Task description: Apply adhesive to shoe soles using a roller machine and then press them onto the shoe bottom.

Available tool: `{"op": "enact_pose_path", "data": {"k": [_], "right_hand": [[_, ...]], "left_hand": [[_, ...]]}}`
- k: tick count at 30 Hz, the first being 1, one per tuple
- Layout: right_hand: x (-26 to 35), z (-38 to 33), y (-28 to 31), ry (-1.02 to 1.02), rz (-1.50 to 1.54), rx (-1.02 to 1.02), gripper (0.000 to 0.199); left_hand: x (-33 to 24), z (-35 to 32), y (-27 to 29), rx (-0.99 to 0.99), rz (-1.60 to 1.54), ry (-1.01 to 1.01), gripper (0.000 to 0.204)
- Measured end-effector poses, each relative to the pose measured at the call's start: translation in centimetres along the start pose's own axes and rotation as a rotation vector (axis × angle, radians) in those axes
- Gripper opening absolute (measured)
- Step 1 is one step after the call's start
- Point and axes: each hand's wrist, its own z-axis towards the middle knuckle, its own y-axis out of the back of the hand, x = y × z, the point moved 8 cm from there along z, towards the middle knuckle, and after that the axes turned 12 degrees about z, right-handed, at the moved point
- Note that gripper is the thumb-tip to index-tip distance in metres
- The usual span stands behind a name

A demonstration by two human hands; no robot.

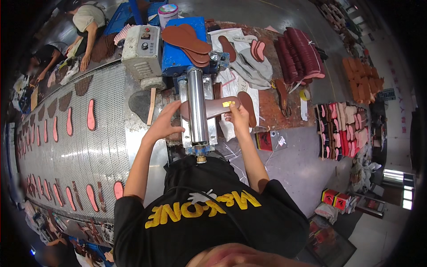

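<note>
Feeding a thin piece through rollers well calls, in judgement, for a straight, flat entry, light guiding from both ends, and fingertips kept clear of the line where steel meets material. The insole (216, 108) lies crosswise beneath the upright-looking roller (198, 107), its wider part showing to the right and a shorter end to the left. Keeping it square to the roller should help avoid a skewed pass or a crease, and easing the grip as the end nears the steel would be prudent. The right hand (239, 119) has the outer end pinched, thumb on top close to the gold label (228, 104), the other fingers curled under; its forearm rises from the lower right, nearly straight. The left hand (165, 123) is loosely arched, thumb spread well away from the fingers, which reach to the insole's left end; whether they touch it cannot be told. That thumb points toward the roller's frame and deserves care. Just beyond the right hand lies a spare insole (249, 109), and a stack (187, 42) sits on the blue box (171, 62).
</note>
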Motion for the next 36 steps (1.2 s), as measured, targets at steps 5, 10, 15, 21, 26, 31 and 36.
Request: {"op": "enact_pose_path", "data": {"k": [5,10,15,21,26,31,36], "right_hand": [[-4.1,-1.5,2.3,-0.19,-0.349,0.2,0.022],[-12.8,-2.5,13.5,-0.399,-0.569,0.099,0.019],[-20.7,-5.6,20.5,-0.574,-0.808,0.431,0.015],[-23.0,-6.0,27.3,-0.519,-1.022,0.424,0.016],[-21.3,-6.2,23.6,-0.73,-1.114,0.42,0.02],[-20.8,-5.7,21.5,-0.871,-0.924,0.283,0.014],[-18.2,-7.3,19.0,-0.862,-0.981,0.178,0.01]], "left_hand": [[0.1,-1.1,3.1,-0.098,0.24,-0.046,0.082],[2.1,-2.5,5.7,-0.155,0.446,-0.074,0.078],[8.5,-7.3,5.6,-0.078,0.257,0.105,0.075],[19.1,-22.8,-5.9,-0.095,-1.08,0.741,0.05],[19.9,-32.7,-10.8,-0.793,-1.636,0.827,0.048],[26.3,-36.0,-11.0,-1.156,-1.595,0.975,0.05],[31.6,-33.1,-6.9,-1.206,-1.519,1.051,0.052]]}}
